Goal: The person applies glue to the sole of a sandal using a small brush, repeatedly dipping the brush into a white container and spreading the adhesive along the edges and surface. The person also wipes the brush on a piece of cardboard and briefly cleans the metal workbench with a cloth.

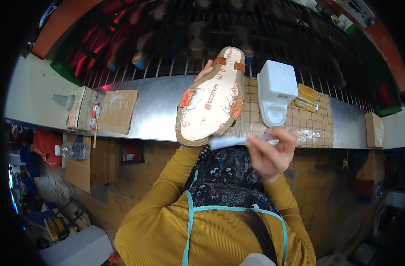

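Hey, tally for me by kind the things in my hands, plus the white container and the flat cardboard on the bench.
Sandal, in your left hand: 1
Pale brush, in your right hand: 1
White container: 1
Flat cardboard: 2, a plain piece and a grid-lined piece
Total: 5

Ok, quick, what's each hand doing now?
Left hand: holding the sandal, mostly hidden behind it.
Right hand: closed on a pale brush-like tool, blurred.
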The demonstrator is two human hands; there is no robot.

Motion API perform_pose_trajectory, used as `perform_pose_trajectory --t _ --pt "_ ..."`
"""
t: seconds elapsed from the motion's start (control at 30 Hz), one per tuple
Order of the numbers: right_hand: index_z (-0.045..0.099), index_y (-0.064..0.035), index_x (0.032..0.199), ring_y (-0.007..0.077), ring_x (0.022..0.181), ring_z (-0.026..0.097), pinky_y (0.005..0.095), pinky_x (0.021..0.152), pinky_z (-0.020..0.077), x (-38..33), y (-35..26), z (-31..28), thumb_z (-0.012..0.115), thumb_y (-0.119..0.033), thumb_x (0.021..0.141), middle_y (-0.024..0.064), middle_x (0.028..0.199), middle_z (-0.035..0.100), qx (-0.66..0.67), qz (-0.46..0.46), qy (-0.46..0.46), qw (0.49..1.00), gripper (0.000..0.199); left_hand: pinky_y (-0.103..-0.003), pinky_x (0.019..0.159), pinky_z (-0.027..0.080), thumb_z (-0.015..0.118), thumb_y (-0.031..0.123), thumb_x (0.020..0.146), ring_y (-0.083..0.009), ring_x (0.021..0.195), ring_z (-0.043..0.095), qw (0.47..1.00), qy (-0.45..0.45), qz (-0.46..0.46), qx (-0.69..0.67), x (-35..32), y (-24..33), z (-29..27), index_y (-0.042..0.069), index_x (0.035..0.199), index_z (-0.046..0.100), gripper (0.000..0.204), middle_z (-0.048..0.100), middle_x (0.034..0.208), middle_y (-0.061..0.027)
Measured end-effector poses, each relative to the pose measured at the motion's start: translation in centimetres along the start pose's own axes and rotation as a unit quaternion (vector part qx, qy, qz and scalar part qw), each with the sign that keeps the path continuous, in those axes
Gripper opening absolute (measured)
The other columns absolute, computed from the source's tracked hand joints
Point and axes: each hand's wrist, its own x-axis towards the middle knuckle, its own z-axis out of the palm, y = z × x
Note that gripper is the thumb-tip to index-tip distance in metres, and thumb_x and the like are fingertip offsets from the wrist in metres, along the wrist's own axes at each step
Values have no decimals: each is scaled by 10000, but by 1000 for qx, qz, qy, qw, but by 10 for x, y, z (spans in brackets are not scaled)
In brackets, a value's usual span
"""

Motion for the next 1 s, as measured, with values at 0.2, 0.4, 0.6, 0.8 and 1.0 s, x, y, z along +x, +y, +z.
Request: perform_pose_trajectory --t 0.2,0.4,0.6,0.8,1.0 --pt "765 -210 972 148 829 495 331 771 282 -2 19 11 855 -151 626 9 906 527 -14 29 44 999 362 -335 1060 451 887 92 631 -225 1308 443 995 53 -41 71 5 -5 3 50 1397 342 941 357 1471 -138" --pt "763 -212 961 145 820 504 337 791 284 -17 18 12 853 -137 624 5 909 515 -14 54 56 997 357 -353 1090 417 898 85 611 -236 1323 426 988 33 23 147 4 -14 -4 63 1369 367 926 345 1479 -149" --pt "755 -211 992 139 816 511 341 827 270 -10 12 5 859 -120 606 2 946 490 -52 14 56 997 410 -379 1104 396 897 76 603 -254 1351 389 994 51 -2 98 4 -5 4 77 1362 376 921 278 1517 -160" --pt "759 -196 973 132 809 518 333 818 275 -13 3 -5 844 -111 629 5 936 510 -32 5 6 999 365 -376 1099 403 849 149 682 -257 1355 386 989 18 28 145 5 3 -5 80 1388 352 866 222 1540 -153" --pt "769 -139 919 134 753 504 301 787 294 10 16 5 812 -120 692 39 934 567 -21 151 -19 988 232 -408 1079 424 793 289 773 -315 1378 352 956 -74 154 239 5 -1 -20 138 1375 372 750 169 1550 -211"
